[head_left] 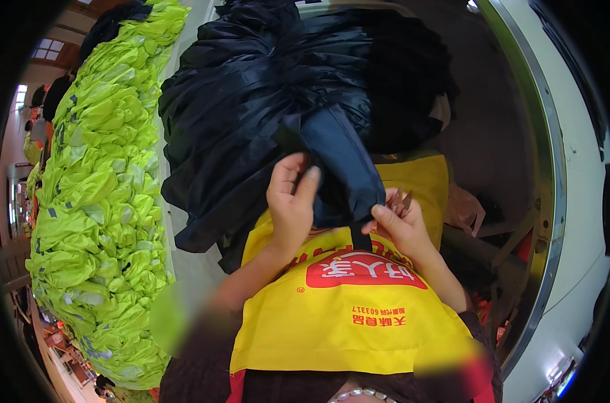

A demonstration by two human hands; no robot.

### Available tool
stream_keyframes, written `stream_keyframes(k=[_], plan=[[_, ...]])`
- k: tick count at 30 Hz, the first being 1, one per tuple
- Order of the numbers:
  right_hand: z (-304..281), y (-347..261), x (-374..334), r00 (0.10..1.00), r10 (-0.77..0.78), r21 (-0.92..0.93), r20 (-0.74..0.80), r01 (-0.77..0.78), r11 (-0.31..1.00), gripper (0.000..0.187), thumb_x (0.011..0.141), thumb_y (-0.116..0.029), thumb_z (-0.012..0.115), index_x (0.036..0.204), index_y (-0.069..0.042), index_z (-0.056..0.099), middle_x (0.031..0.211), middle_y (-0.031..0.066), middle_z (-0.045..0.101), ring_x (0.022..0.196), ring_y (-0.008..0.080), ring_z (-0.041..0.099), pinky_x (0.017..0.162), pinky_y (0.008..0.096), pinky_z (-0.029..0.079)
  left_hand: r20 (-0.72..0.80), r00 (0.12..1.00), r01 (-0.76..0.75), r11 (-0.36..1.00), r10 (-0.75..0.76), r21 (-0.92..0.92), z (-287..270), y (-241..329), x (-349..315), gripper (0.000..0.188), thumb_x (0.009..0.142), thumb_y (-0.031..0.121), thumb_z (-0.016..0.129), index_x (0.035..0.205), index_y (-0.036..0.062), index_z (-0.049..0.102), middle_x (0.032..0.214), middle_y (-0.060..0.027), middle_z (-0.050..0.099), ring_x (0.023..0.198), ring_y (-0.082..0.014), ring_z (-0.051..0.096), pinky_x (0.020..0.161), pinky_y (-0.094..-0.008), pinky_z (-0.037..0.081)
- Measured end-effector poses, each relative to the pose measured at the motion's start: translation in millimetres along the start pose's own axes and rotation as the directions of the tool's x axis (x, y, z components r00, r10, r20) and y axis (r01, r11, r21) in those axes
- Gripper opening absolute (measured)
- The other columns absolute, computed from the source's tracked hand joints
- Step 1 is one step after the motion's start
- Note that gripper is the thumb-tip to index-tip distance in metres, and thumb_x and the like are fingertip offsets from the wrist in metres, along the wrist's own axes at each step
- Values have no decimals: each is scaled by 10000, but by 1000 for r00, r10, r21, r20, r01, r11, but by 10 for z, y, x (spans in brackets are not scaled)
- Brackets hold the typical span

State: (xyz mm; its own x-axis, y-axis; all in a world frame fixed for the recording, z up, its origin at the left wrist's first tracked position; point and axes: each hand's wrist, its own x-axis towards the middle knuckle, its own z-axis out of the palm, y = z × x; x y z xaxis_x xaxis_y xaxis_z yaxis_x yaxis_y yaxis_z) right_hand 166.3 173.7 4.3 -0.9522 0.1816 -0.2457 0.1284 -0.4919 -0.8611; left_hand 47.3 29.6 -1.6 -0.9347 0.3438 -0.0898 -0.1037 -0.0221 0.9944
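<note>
A dark navy piece of sewn fabric (342, 158), with a folded band along it, stretches between my hands in front of my yellow apron (332, 322). The fingers of my left hand (291, 201) are closed at its left side, thumb up. My right hand (400, 223) pinches its lower right corner between thumb and fingers. Two small pointed blades, which look like thread snips (403, 201), stick up from that same hand; their handles are hidden in the palm. Behind the piece rises a big heap of dark navy fabric (251, 101), gathered in many folds.
A long pile of bright lime-green fabric pieces (103, 201) runs along the left, beside a pale table strip (191, 272). Yellow cloth (419, 178) lies beyond my right hand. To the right a curved metal edge (550, 161) borders a pale surface (587, 221).
</note>
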Motion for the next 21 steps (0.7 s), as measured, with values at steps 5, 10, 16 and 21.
stream_keyframes(k=[5, 10, 16, 21], plan=[[-173, -356, 17, 924, -351, -582, -150, 204, 787, 179, 816, -162, 633, 911, -15, 594, 736, 10, 573, 554, 33, 470, 507, 169, 369, 52, 983, -174, 984, 175, -31, -151, 6, 149, 123, 881, 54, 518, 981, 0, 563, 843, -4, 581, 758, -52, 512, 700, -151, 393], [78, -782, 437, 744, -620, -792, 248, 524, 312, 299, 713, -15, 667, 1004, -34, 603, 1029, 97, 614, 661, 180, 572, 576, 233, 439, 476, 845, -355, 922, 245, 156, -264, 270, 298, 95, 884, 64, 504, 946, 22, 562, 827, 4, 550, 726, -53, 475, 665, -159, 375], [-334, -501, 967, 937, 69, -349, 343, 59, 935, 127, 831, -123, 594, 928, -43, 609, 792, 9, 623, 701, 102, 578, 651, 222, 463, 498, 848, 195, 980, -184, 31, -425, 370, 586, 112, 892, 107, 495, 921, 26, 566, 796, 15, 581, 704, -35, 530, 662, -151, 427], [-366, -266, 902, 952, 45, -300, 302, 50, 953, 154, 867, -190, 571, 881, -40, 603, 711, -36, 552, 624, 24, 476, 561, 161, 377, 554, 764, 396, 918, -331, 2, -460, 227, 629, 160, 864, 201, 564, 894, 47, 597, 812, -14, 601, 721, -72, 563, 667, -181, 475]])
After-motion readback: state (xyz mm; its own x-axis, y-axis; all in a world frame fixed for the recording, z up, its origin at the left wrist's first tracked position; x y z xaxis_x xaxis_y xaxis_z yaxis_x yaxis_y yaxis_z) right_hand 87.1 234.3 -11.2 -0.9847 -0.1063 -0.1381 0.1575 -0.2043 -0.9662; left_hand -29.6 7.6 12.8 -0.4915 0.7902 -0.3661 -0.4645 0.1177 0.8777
